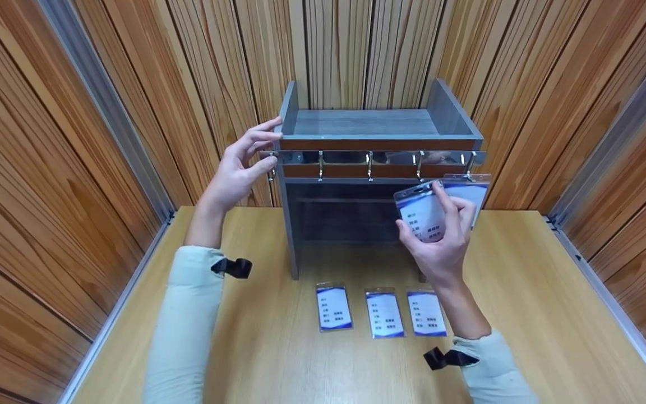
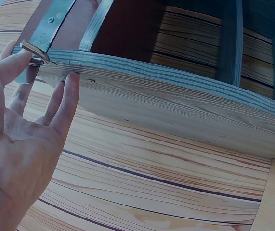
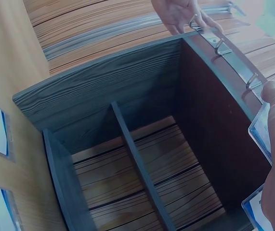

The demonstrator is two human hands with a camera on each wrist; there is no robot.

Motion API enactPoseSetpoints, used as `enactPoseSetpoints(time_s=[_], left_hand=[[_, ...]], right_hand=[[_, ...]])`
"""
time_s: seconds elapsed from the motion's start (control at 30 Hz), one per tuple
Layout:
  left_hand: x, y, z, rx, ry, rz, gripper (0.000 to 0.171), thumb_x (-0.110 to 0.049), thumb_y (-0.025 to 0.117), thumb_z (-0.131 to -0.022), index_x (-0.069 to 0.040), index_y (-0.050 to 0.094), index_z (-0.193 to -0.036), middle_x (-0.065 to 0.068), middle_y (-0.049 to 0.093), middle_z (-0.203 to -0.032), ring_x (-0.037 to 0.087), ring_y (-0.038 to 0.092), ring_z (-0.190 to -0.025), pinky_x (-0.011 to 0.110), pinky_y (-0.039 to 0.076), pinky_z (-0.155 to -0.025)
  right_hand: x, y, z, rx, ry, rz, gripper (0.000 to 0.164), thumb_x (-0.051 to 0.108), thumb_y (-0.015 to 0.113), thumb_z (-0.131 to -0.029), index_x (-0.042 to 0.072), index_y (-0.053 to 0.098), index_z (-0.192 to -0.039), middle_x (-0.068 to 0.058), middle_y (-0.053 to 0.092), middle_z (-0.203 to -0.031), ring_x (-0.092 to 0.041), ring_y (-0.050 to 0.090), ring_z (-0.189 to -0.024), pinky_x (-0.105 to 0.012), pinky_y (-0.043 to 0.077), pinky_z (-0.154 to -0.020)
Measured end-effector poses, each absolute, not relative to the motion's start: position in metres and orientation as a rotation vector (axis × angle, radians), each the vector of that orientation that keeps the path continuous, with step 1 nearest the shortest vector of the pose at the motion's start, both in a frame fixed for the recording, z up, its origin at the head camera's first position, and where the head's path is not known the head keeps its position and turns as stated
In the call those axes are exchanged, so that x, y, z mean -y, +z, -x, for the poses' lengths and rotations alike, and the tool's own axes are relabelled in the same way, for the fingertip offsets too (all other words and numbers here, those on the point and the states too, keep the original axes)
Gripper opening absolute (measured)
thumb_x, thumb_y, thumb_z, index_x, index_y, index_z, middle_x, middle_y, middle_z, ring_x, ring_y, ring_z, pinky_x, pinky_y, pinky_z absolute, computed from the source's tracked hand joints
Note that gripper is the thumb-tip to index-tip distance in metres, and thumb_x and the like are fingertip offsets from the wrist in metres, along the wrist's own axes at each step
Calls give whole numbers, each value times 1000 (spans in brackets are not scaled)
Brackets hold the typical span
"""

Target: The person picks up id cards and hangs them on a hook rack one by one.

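Observation:
A metal hook rail [image 1: 345, 157] runs across the front of a grey wooden shelf [image 1: 365, 126]. My left hand [image 1: 239, 168] holds the rail's left end by the outermost hook, its thumb in front and other fingers against the shelf's side panel [image 2: 176, 101]. With thumb and fingers, my right hand [image 1: 446, 247] pinches a clear-cased badge [image 1: 421, 213], its slotted top edge just below the second hook [image 1: 419, 165] from the right. Partly behind that hand, another badge [image 1: 471, 193] hangs from the rightmost hook [image 1: 471, 163]. In the right wrist view, the right hand hides much of both badges.
Three badges lie face up on the wooden table before the shelf: a left one [image 1: 334, 307], a middle one [image 1: 384, 313] and a right one [image 1: 425, 314], partly overlapped by the right wrist. Wood-patterned walls [image 1: 216, 67] enclose the table [image 1: 267, 348] at the back and sides.

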State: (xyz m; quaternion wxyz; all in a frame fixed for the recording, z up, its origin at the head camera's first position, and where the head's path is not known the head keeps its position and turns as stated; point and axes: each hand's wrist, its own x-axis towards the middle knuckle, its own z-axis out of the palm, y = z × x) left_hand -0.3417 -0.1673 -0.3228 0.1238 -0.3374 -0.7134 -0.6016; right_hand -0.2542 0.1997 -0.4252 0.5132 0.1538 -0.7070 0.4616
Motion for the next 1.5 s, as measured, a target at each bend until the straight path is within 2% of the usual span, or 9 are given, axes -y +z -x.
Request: enactPoseSetpoints(time_s=[0.23,0.4,0.8,1.1,1.37,1.5], left_hand=[[167,-323,341,2092,-1771,969,36,-1,61,-111,-3,64,-147,7,46,-181,27,45,-166,53,38,-132],[167,-322,341,2082,-1766,986,35,0,61,-111,-1,63,-146,9,46,-181,27,45,-165,51,37,-131],[167,-326,341,2076,-1776,974,36,0,60,-111,4,61,-147,11,45,-181,31,44,-167,62,31,-137],[167,-325,340,2089,-1795,959,37,0,59,-112,2,60,-149,7,44,-182,32,45,-163,62,33,-136],[166,-325,341,2066,-1773,985,38,2,61,-111,5,59,-148,12,45,-181,31,46,-164,59,30,-138],[166,-323,341,2065,-1776,984,37,1,60,-111,4,60,-148,11,45,-181,31,46,-164,66,30,-137]], right_hand=[[-199,-420,256,1700,1109,-352,80,11,92,-79,0,63,-153,-33,54,-128,-7,46,-129,-21,46,-103],[-199,-418,260,1709,1100,-333,80,13,91,-81,0,63,-154,-33,53,-129,-5,45,-129,-22,45,-104],[-199,-420,266,1707,1127,-316,79,12,90,-82,0,63,-154,-33,53,-128,-5,44,-129,-22,46,-104],[-199,-422,266,1719,1147,-298,78,10,91,-82,2,65,-154,-32,51,-126,-4,43,-128,-21,45,-102],[-198,-421,266,1743,1138,-274,76,11,92,-83,4,66,-155,-30,51,-125,-4,42,-127,-21,44,-102],[-196,-419,266,1757,1146,-269,76,12,92,-86,6,65,-156,-30,50,-126,-4,42,-128,-19,45,-104]])
